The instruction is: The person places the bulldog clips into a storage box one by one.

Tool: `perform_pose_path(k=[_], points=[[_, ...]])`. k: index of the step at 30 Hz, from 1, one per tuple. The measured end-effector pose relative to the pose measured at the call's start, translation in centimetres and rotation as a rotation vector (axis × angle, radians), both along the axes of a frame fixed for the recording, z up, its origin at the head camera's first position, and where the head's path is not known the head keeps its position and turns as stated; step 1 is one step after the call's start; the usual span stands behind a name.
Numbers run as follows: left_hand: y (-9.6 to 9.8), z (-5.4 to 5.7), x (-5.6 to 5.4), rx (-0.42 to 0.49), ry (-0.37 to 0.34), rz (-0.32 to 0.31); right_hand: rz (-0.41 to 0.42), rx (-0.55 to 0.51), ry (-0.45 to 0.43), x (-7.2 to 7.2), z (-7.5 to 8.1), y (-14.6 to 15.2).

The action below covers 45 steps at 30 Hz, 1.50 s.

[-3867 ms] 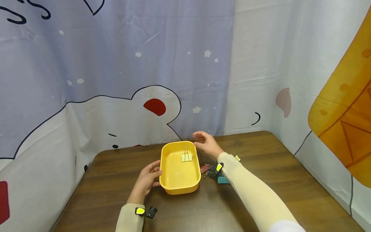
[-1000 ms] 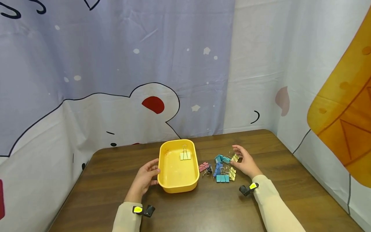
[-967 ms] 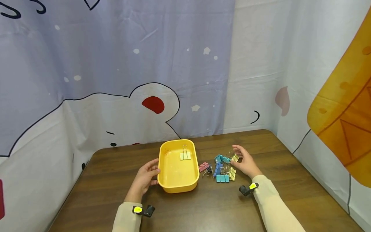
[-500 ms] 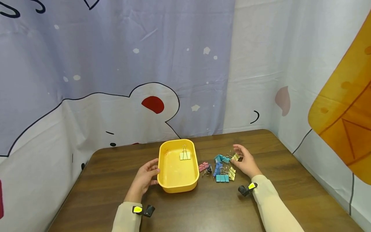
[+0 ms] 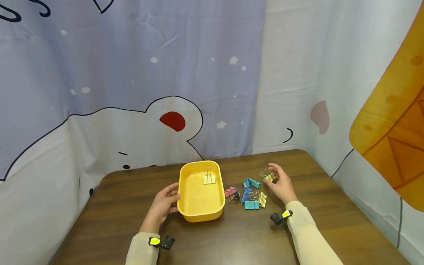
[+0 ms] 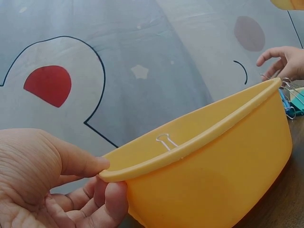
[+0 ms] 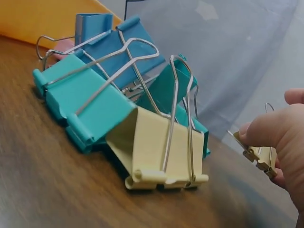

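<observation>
A yellow plastic bin point(image 5: 200, 202) rests on the table, its left rim pinched between thumb and fingers of my left hand point(image 5: 160, 206). Inside it, toward the far right, lies one pale yellow binder clip point(image 5: 209, 180). My right hand point(image 5: 282, 187) pinches another pale yellow binder clip point(image 7: 266, 161) beyond the right side of the clip pile. That pile holds a front teal binder clip point(image 5: 251, 205), a pale yellow clip point(image 7: 164, 147) beside it, a blue clip point(image 5: 246, 194) and more teal behind point(image 5: 252, 182).
Between bin and pile lie a pink binder clip point(image 5: 230, 191) and a dark clip point(image 5: 236, 195). The brown wooden table point(image 5: 212, 243) ends at a printed curtain point(image 5: 232, 92) along the back and right.
My right hand has gone from above the bin to the pile, then drawn a pale yellow binder clip away from the teal ones. My left hand stays at the bin's rim.
</observation>
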<state>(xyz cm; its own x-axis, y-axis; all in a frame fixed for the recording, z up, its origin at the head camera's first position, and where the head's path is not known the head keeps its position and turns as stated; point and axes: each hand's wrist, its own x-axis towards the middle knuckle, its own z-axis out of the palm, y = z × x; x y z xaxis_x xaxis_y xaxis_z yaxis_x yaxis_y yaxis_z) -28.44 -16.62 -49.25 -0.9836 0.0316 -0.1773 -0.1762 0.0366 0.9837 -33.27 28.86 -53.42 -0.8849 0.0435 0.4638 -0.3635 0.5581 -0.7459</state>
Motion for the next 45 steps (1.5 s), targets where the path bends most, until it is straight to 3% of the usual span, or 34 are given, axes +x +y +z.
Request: perform_pose_path(k=[7,18,31,45], points=[[-0.3,0.3,-0.3,-0.001,0.009,-0.002,-0.009,-0.014,0.060,0.0,1.3,-1.3],[-0.2,-0.2,-0.3,0.011,0.002,0.005,0.066,-0.017,0.065,0.1,3.0,-4.1],[-0.1,-0.5,-0.2,0.017,-0.010,0.015,0.163,-0.025,0.122,-0.5,5.1,-9.6],[-0.1,-0.3,-0.2,0.022,-0.004,0.014,0.261,-0.035,0.054,-0.7,5.4,-14.5]])
